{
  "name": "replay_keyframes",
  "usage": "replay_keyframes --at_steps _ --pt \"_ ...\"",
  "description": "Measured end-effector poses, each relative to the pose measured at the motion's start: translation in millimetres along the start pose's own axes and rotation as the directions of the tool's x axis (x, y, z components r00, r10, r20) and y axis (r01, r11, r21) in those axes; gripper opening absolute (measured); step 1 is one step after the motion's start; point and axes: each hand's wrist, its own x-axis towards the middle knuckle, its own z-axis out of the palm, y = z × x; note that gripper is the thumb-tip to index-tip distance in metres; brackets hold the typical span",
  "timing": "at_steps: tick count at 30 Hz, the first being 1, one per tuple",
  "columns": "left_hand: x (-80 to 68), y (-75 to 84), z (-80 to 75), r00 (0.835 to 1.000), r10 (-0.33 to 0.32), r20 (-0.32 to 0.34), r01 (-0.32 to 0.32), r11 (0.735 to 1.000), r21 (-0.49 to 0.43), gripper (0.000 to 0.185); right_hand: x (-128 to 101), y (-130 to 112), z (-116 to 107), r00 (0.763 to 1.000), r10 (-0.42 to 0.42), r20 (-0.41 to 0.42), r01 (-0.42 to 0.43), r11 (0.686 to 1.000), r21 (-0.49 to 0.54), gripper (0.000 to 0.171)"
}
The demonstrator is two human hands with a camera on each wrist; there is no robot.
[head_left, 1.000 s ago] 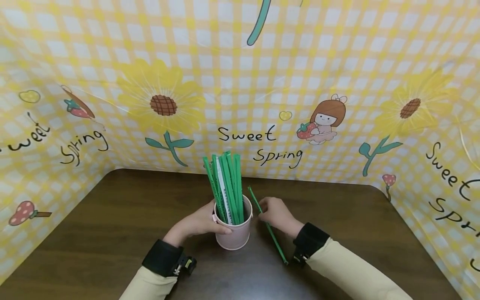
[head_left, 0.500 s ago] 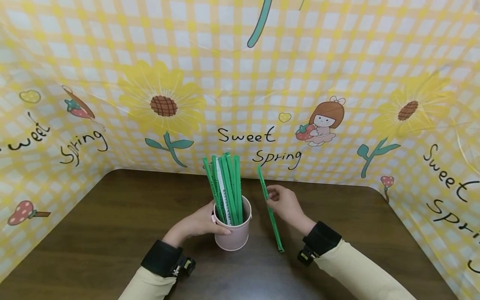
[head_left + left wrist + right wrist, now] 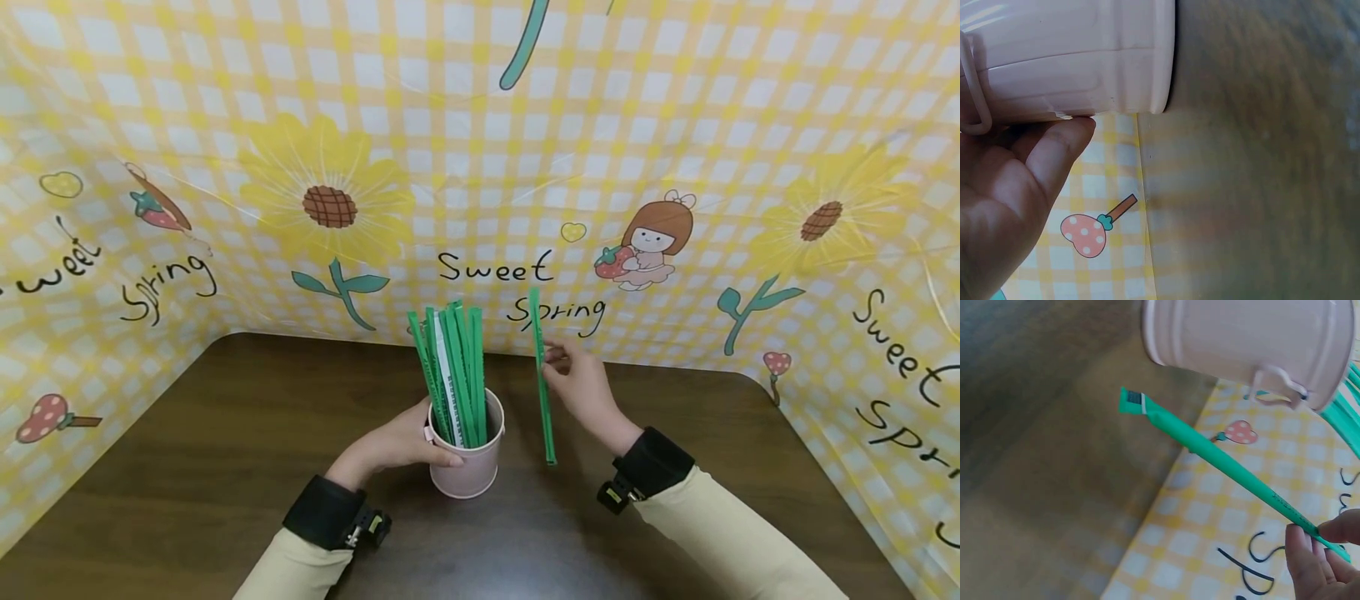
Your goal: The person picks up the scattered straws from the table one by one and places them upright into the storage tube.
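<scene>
Nearest us, our left hand (image 3: 397,446) curled round the near left side of the pink cup (image 3: 467,467), thumb across its front below the rim and the fingers behind the small side handle (image 3: 975,100); the left wrist view showed a fingertip pressed to the cup's ribbed wall. The cup stood upright on the brown table (image 3: 187,467), near its middle. A bundle of green sticks (image 3: 452,375) rose out of it, leaning a little to the left, one of them showing a white printed face.

Just right of the cup, our right hand (image 3: 585,387) pinched a single green stick (image 3: 542,383) between thumb and fingertips, gripping it in its upper part. It hung almost upright, its lower end clear of the table and level with the cup's rim, beside the cup and not in it. In the right wrist view its flat end (image 3: 1132,400) pointed toward the cup's base.

Behind the table stood the yellow checked backdrop (image 3: 675,125), printed with sunflowers and "Sweet Spring".
</scene>
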Motion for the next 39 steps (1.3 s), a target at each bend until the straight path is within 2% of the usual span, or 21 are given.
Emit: replay_keyframes --at_steps 6,11,17,23,27,32,35,39 --pt "0.0 -0.1 -0.2 1.000 -0.004 -0.003 0.004 1.000 0.006 0.101 4.2 -15.9 -13.2 0.999 -0.034 -0.032 0.035 0.999 0.028 0.045" --pt "-0.6 -0.9 0.7 1.000 -0.009 -0.010 0.009 1.000 0.025 0.101 7.6 -31.3 -21.7 0.987 -0.123 -0.100 0.126 0.992 0.020 0.043" --pt "-1.5 0.2 0.0 1.000 -0.022 -0.012 0.023 1.000 0.010 0.102 7.9 -54.1 -25.2 0.952 -0.236 -0.194 0.248 0.968 0.041 0.043" --pt "-0.6 0.6 -0.1 1.000 -0.014 -0.005 0.015 1.000 0.003 0.101 0.1 -75.6 -17.2 0.906 -0.323 -0.273 0.356 0.931 0.080 0.041" --pt "-0.7 -2.1 -0.9 1.000 0.002 0.004 -0.002 1.000 0.000 0.099 -5.3 -81.9 -1.6 0.898 -0.368 -0.241 0.401 0.910 0.107 0.039" --pt "-1.8 -1.2 -1.6 1.000 0.002 0.001 -0.002 1.000 0.002 0.099 -11.1 -74.7 26.5 0.908 -0.402 -0.117 0.415 0.902 0.123 0.039" --pt "-1.2 -0.2 -1.4 1.000 -0.009 0.005 0.009 1.000 0.002 0.099 -14.5 -66.8 39.6 0.920 -0.386 -0.063 0.391 0.915 0.104 0.039" --pt "0.0 0.1 -1.1 1.000 -0.003 0.014 0.003 1.000 -0.007 0.101 -16.9 -58.1 49.1 0.946 -0.324 -0.021 0.324 0.940 0.105 0.037"
